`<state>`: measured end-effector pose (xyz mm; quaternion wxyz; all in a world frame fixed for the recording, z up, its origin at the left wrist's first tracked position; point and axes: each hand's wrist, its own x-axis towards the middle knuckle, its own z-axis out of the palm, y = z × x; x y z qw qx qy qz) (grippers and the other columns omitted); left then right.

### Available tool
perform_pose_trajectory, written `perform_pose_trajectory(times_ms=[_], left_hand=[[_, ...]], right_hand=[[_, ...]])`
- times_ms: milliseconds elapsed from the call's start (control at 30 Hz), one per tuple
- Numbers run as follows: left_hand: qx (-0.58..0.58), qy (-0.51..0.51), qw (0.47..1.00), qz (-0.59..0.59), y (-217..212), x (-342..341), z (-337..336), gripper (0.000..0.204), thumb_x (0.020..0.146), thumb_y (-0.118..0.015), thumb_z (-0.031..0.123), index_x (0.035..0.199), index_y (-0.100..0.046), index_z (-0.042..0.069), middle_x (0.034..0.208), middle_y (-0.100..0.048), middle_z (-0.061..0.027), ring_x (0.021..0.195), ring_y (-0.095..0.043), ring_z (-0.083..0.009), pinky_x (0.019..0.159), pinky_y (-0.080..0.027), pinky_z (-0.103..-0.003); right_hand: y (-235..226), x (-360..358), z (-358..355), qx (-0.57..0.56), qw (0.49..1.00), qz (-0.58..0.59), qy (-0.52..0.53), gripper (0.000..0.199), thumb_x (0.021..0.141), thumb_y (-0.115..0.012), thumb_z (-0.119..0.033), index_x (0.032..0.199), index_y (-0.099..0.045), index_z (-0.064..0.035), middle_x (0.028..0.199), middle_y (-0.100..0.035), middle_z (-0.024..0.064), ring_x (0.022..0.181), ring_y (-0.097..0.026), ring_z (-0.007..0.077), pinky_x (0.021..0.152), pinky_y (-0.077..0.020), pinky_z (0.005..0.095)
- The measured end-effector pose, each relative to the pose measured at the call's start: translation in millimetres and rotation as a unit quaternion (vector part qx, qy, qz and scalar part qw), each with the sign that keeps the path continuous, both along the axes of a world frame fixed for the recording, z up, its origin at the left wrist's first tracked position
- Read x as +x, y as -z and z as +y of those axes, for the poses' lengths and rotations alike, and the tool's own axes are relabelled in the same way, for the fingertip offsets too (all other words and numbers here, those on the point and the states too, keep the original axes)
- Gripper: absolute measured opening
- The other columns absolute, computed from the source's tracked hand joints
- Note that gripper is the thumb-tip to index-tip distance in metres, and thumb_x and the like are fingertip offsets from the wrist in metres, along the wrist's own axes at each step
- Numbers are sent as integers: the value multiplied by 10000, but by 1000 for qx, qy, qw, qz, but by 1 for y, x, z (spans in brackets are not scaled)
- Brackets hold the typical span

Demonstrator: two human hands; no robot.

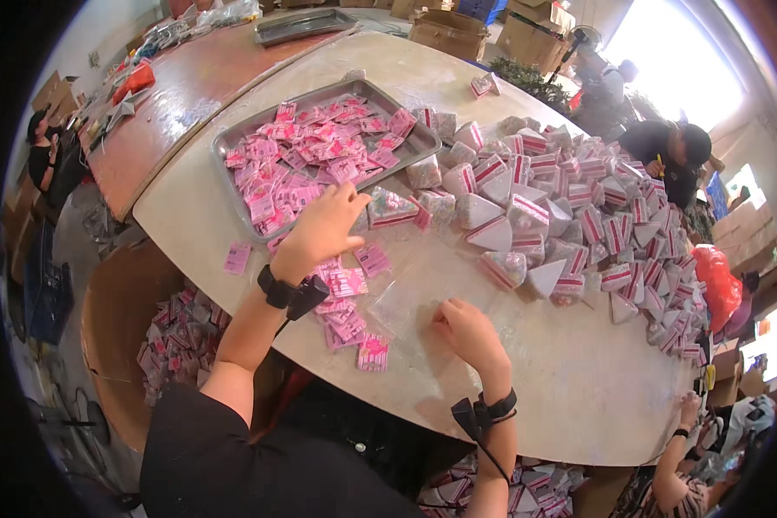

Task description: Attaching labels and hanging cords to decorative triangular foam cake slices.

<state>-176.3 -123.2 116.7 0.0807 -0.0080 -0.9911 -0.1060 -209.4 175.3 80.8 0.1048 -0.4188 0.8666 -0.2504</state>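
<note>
My left hand (326, 223) reaches over the near edge of the metal tray (220, 160), its thumb and fingers apart. Just right of its fingertips stands a clear triangular pack (390, 209) with a pink-striped edge; whether they touch it I cannot tell. Below that hand, pink printed cards (347, 283) lie in a loose trail on the table. My right hand (470, 335) rests low over the tabletop, fingers curled into a pinch at the edge of a clear plastic bag (399, 304) lying flat. More pink cards (337, 142) fill the tray.
Many triangular packs (527, 216) are heaped across the table's (561, 380) right side. A cardboard box (112, 293) of similar packs stands below the left edge. A red plastic bag (715, 285) sits beyond the heap. Another person (665, 147) works at the far right, another (678, 466) at lower right.
</note>
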Motion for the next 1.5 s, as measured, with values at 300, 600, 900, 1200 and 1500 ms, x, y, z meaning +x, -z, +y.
perform_pose_trajectory(times_ms=[300,600,900,1200,1500], left_hand=[[-30,-31,997,63,25,-5,-12,732,684,-821,234,1269,-433,25,1183,-484,-170,1144,-472,-349,970,-433,-429],[235,104,927,274,16,51,67,739,687,-854,237,1281,-462,35,1270,-496,-170,1129,-513,-329,989,-406,-416],[302,454,838,-4,64,105,213,423,828,-692,167,1219,-534,140,1174,-423,-208,1134,-461,-405,925,-450,-441],[199,310,925,95,48,77,224,541,722,-724,88,1223,-523,68,1203,-422,-216,1150,-445,-396,949,-430,-447],[339,296,892,-28,51,85,188,431,769,-756,174,1078,-497,21,1203,-444,-218,1073,-518,-405,875,-464,-448]], right_hand=[[7,-4,17,-226,972,0,66,100,813,-603,8,892,-541,-3,864,-557,149,814,-568,346,701,-471,400],[12,-21,33,-242,950,134,145,253,883,-557,25,1132,-551,-18,896,-524,151,834,-548,322,746,-464,389],[12,-42,63,-274,891,264,248,318,889,-581,33,1199,-545,-29,873,-548,123,791,-552,246,694,-459,347],[20,-51,94,-322,837,266,354,186,874,-668,-38,1030,-569,-13,771,-571,69,640,-550,156,619,-462,293],[19,-51,81,-300,861,290,291,61,864,-639,23,911,-612,-5,824,-622,107,731,-622,231,670,-491,308]])
